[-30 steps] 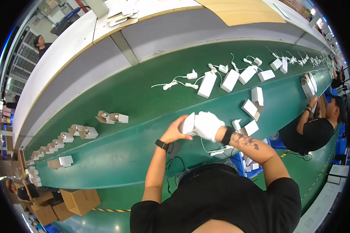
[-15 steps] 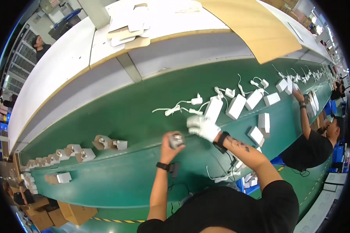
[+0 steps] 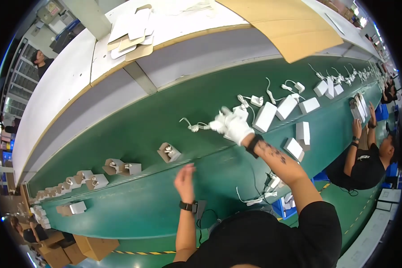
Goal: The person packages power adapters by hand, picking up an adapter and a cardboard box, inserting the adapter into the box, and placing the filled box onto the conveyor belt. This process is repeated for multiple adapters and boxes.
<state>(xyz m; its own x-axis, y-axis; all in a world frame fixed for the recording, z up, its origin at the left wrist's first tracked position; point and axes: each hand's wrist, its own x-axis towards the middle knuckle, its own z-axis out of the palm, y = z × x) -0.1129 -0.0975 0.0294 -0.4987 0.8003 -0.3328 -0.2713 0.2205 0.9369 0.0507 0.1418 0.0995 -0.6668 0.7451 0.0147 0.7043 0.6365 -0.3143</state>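
Observation:
My left hand (image 3: 184,182), bare and slightly blurred, hovers over the near green strip with fingers apart and nothing in it. Just beyond it to the left, a small open carton (image 3: 169,152) rests on the belt, with white contents showing in its brown mouth. My right hand (image 3: 234,126), in a white glove, has closed round a white power adapter (image 3: 216,125); its thin cable (image 3: 193,127) trails left along the belt. Motion blur and the glove hide part of the grip. Right beside the glove lie another adapter (image 3: 256,101) and a closed white box (image 3: 265,117).
Several open cartons (image 3: 97,181) line the belt (image 3: 134,129) at the left. More white boxes (image 3: 309,105) and adapters stretch off right. Loose cables (image 3: 254,200) lie near my body. A co-worker (image 3: 364,163) handles boxes at the right. A white shelf (image 3: 67,67) runs behind the belt.
My left hand has let go of the open carton, which now sits on the belt to the left. My gloved right hand has moved up and taken hold of the adapter.

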